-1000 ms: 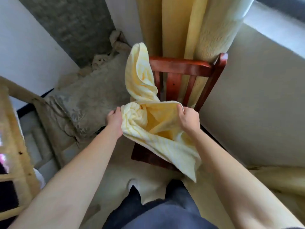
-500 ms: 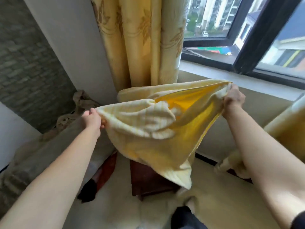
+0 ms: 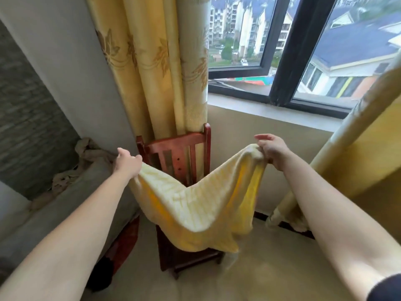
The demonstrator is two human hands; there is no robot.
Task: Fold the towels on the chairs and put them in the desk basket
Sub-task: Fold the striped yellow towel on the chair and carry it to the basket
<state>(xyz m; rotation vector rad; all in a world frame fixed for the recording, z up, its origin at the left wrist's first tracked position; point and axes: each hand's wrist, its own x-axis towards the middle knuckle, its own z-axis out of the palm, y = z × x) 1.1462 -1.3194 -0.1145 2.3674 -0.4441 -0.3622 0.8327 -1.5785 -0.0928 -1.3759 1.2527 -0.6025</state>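
We hold a pale yellow towel (image 3: 195,205) stretched in the air between two outstretched bare arms, in the corner of a room below a window. Nearest to us, beige floor (image 3: 271,276) lies open in front and to the right. Our left hand (image 3: 128,164) is closed over one upper corner of the towel, thumb on top; our right hand (image 3: 271,149) pinches the opposite corner bunched in its fingers, slightly higher than the left. The towel sags in a deep curve between the two grips, its top edge dipping to a low V in the middle, and its lower edge hangs over the seat of a red-brown wooden chair (image 3: 180,153); whether the cloth touches the seat we cannot tell. The chair stands just behind the towel, its slatted back against a gold patterned curtain (image 3: 152,61). To the left, a grey upholstered piece (image 3: 54,203) with crumpled beige cloth on it crowds close beside the chair, leaving only a narrow gap. To the right, a yellow roll (image 3: 347,137) leans diagonally from the floor toward the upper right, narrowing the room on that side. Farthest off, a low wall (image 3: 260,127) rises to a sill under the dark-framed window (image 3: 282,51), beyond which buildings and rooftops show. No container is in view here.
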